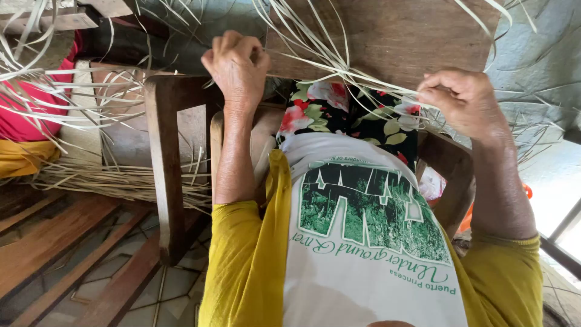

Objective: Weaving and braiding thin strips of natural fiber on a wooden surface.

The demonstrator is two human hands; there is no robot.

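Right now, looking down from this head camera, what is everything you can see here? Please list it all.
dried leaf strips: many, pale straw, fanned across the top, passing through both hands
wooden board: one, brown, top centre, behind the strips
wooden chair: one, dark brown, under the person
strip bundle: one, straw, on the floor at left
cloth: red over yellow, far left
floral fabric: one, black with red flowers, on the lap
shirt: white front with green print, yellow sleeves
left hand: fingers curled shut on strips
right hand: fingers pinching strips
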